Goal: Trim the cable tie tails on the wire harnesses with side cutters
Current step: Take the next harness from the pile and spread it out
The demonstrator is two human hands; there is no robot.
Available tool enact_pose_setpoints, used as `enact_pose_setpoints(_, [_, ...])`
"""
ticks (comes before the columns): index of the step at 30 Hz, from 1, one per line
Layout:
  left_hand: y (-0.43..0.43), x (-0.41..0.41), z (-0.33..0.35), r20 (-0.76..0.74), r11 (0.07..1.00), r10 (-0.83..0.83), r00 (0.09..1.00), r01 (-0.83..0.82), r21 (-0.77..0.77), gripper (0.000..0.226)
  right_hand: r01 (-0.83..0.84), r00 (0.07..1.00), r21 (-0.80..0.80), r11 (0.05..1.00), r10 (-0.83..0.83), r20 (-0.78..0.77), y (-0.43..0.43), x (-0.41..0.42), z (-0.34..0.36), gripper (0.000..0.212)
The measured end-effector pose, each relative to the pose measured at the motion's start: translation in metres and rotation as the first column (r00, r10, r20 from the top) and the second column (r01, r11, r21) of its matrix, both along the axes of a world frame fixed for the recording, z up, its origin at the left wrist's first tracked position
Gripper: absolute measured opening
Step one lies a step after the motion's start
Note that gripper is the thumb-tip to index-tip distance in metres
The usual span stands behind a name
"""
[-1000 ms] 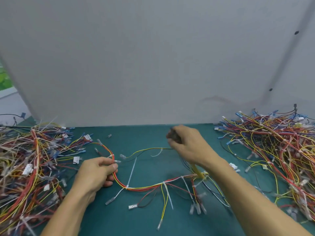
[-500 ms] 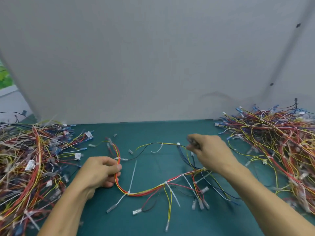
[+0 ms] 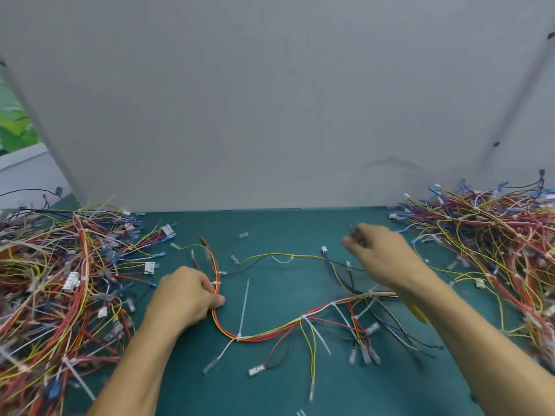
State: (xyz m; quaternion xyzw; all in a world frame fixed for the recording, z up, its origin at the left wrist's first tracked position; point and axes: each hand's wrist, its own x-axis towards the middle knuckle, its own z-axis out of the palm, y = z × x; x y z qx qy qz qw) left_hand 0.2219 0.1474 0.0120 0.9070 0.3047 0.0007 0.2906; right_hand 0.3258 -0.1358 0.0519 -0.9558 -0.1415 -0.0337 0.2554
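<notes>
One wire harness (image 3: 270, 330) of red, yellow and orange wires lies spread on the green mat. White cable tie tails stick out from it: a long one (image 3: 244, 304) and another (image 3: 321, 336) further right. My left hand (image 3: 183, 298) pinches the bundle at its left bend, beside a tie. My right hand (image 3: 381, 256) hovers blurred over the harness's right branches. It grips the side cutters (image 3: 356, 234), whose dark jaws show at the fingertips and whose yellow handle shows under the wrist.
A big heap of harnesses (image 3: 54, 283) fills the left of the mat and a second heap (image 3: 492, 244) fills the right. A grey wall panel (image 3: 270, 115) stands close behind. The green mat (image 3: 270, 232) lies bare between the heaps.
My right hand has travelled to the right with the cutters, from the mat's middle toward the right heap. The harness's far branch has stretched out. My left hand has kept its grip.
</notes>
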Motion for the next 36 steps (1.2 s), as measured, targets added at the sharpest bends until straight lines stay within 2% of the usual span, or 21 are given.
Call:
enact_pose_setpoints(2, [-0.001, 0.000, 0.001, -0.017, 0.998, -0.003, 1.000, 0.004, 0.056, 0.025, 0.052, 0.997, 0.247, 0.968, -0.064, 0.043, -0.013, -0.004, 0.010, 0.028])
enact_pose_setpoints(3, [-0.002, 0.000, 0.001, -0.024, 0.997, -0.004, 1.000, 0.006, 0.073, 0.026, 0.064, 0.996, 0.387, 0.920, -0.083, 0.032, -0.019, -0.009, 0.013, 0.029])
enact_pose_setpoints(4, [-0.002, 0.000, 0.001, -0.030, 0.996, -0.005, 1.000, 0.008, 0.086, 0.027, 0.080, 0.996, 0.535, 0.841, -0.088, -0.011, -0.024, -0.014, 0.015, 0.031])
enact_pose_setpoints(6, [-0.002, 0.001, 0.001, -0.047, 0.994, -0.008, 0.999, 0.013, 0.112, 0.028, 0.148, 0.987, 0.779, 0.609, -0.048, -0.150, -0.032, -0.029, 0.018, 0.034])
enact_pose_setpoints(7, [-0.002, 0.001, 0.002, -0.056, 0.991, -0.010, 0.998, 0.017, 0.133, 0.028, 0.183, 0.979, 0.832, 0.523, -0.017, -0.204, -0.035, -0.037, 0.018, 0.036])
enact_pose_setpoints(8, [-0.002, 0.000, 0.003, -0.060, 0.987, -0.011, 0.998, 0.020, 0.160, 0.029, 0.208, 0.971, 0.844, 0.495, -0.003, -0.238, -0.038, -0.044, 0.016, 0.037])
enact_pose_setpoints(10, [-0.004, -0.002, 0.009, -0.037, 0.971, -0.005, 0.999, 0.014, 0.240, 0.030, 0.224, 0.966, 0.829, 0.512, -0.007, -0.257, -0.042, -0.057, 0.007, 0.036])
enact_pose_setpoints(13, [-0.011, -0.006, 0.022, 0.091, 0.936, -0.046, 0.995, 0.011, 0.351, 0.030, 0.208, 0.973, 0.823, 0.529, -0.022, -0.232, -0.043, -0.070, -0.009, 0.028])
enact_pose_setpoints(16, [-0.030, -0.009, 0.035, 0.262, 0.946, -0.195, 0.945, 0.111, 0.305, 0.023, 0.181, 0.981, 0.794, 0.580, -0.053, -0.185, -0.049, -0.074, -0.015, 0.021])
enact_pose_setpoints(19, [-0.055, -0.011, 0.036, 0.339, 0.922, -0.370, 0.865, 0.297, 0.247, 0.012, 0.172, 0.977, 0.764, 0.622, -0.010, -0.211, -0.054, -0.080, -0.019, 0.038])
enact_pose_setpoints(22, [-0.079, -0.011, 0.025, 0.384, 0.850, -0.526, 0.759, 0.451, 0.273, 0.009, 0.206, 0.948, 0.759, 0.617, 0.067, -0.312, -0.057, -0.094, -0.033, 0.051])
enact_pose_setpoints(25, [-0.096, -0.010, 0.005, 0.355, 0.755, -0.655, 0.667, 0.562, 0.338, 0.026, 0.197, 0.905, 0.742, 0.641, 0.173, -0.389, -0.056, -0.105, -0.038, 0.048])
enact_pose_setpoints(29, [-0.103, -0.017, -0.017, 0.213, 0.652, -0.752, 0.624, 0.655, 0.382, 0.031, 0.082, 0.911, 0.667, 0.740, 0.216, -0.351, -0.052, -0.110, -0.035, 0.028])
enact_pose_setpoints(32, [-0.102, -0.018, -0.021, 0.197, 0.652, -0.752, 0.629, 0.666, 0.363, 0.032, -0.014, 0.910, 0.602, 0.798, 0.260, -0.324, -0.048, -0.111, -0.034, 0.020])
enact_pose_setpoints(36, [-0.098, -0.012, -0.015, 0.230, 0.676, -0.737, 0.636, 0.678, 0.290, 0.025, -0.043, 0.912, 0.576, 0.816, 0.268, -0.311, -0.046, -0.107, -0.038, 0.013])
